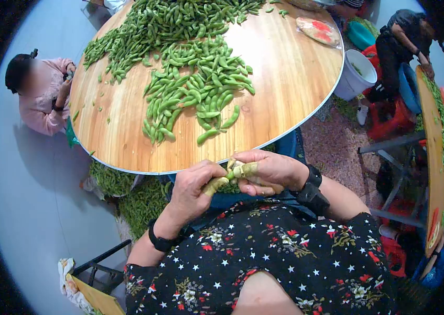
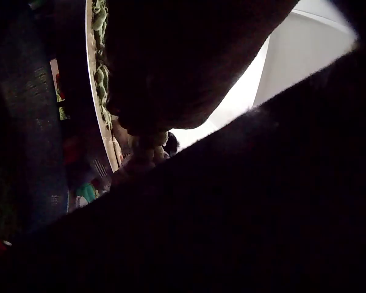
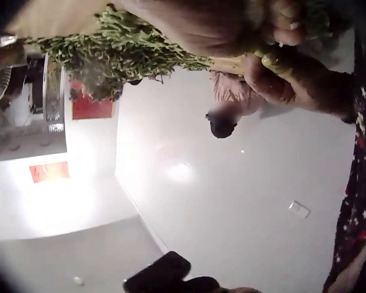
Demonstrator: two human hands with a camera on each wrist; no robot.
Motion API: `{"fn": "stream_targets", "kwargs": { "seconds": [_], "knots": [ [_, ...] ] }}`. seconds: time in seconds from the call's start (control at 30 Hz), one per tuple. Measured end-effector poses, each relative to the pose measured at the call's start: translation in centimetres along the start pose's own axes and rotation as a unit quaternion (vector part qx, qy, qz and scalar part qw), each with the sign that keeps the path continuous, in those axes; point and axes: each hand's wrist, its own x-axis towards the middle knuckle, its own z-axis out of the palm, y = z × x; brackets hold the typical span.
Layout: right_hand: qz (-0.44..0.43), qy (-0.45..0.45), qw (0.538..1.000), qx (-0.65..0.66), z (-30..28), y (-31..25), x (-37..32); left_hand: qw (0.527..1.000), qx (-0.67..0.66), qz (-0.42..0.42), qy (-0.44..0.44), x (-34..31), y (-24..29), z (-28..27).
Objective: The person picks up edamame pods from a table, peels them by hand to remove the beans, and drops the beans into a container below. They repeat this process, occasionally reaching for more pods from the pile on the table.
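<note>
Green pod point(image 1: 230, 175): just off the worktop's near edge, between both hands; light by the look of it, I'd guess soft-walled and perhaps slightly slick.
Best hold: a light fingertip pinch near each end, I'd say; a hard squeeze might crush the beans.
Left hand point(image 1: 193, 190): pinches the pod, fingers curled.
Right hand point(image 1: 271, 170): grips it from the other side, thumb towards it.
Loose pods point(image 1: 209, 79): spread towards the near edge of the round worktop point(image 1: 285, 100).
Bigger heap point(image 1: 164, 26): at the far edge.
White bucket point(image 1: 355, 76): beside the right edge.
</note>
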Motion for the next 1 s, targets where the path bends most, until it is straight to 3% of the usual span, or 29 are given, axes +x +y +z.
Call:
{"fn": "stream_targets", "kwargs": {
  "seconds": [0.17,0.23,0.33,0.4,0.53,0.63,0.77,0.83,0.87,0.93,1.0],
  "knots": [
    [0.008,-0.02,0.999,0.035,-0.1,-0.2,-0.2,0.999,0.021,0.017,0.018,-0.1,0.6,0.2],
    [0.011,-0.023,0.999,0.049,-0.1,0.1,-0.1,0.995,0.061,0.06,0.045,-0.2,0.4,0.4],
    [-0.056,0.011,0.998,0.03,0.8,0.8,0.3,0.985,0.121,0.082,0.094,-0.6,-0.2,1.0],
    [-0.126,0.091,0.986,-0.057,1.7,0.6,0.3,0.977,0.16,0.086,0.11,-0.8,-0.3,1.6],
    [-0.142,0.198,0.963,-0.114,2.5,0.1,0.3,0.957,0.228,0.078,0.162,-0.3,0.0,2.7],
    [-0.17,0.226,0.954,-0.105,3.0,-0.2,0.3,0.96,0.187,0.049,0.202,0.4,0.4,2.9],
    [-0.195,0.246,0.934,-0.173,2.9,-0.2,0.3,0.974,0.136,0.003,0.183,0.5,0.5,2.6],
    [-0.272,0.268,0.884,-0.269,2.1,0.7,1.0,0.982,-0.017,-0.088,0.169,0.6,0.6,2.6],
    [-0.273,0.269,0.884,-0.269,2.0,0.8,1.0,0.982,-0.017,-0.087,0.169,0.6,0.7,2.6],
    [-0.346,0.304,0.789,-0.407,2.0,0.8,1.1,0.972,-0.086,-0.137,0.173,0.6,1.0,2.5],
    [-0.371,0.305,0.764,-0.43,1.8,1.1,1.2,0.966,-0.121,-0.153,0.169,0.5,1.0,2.5]
  ]
}}
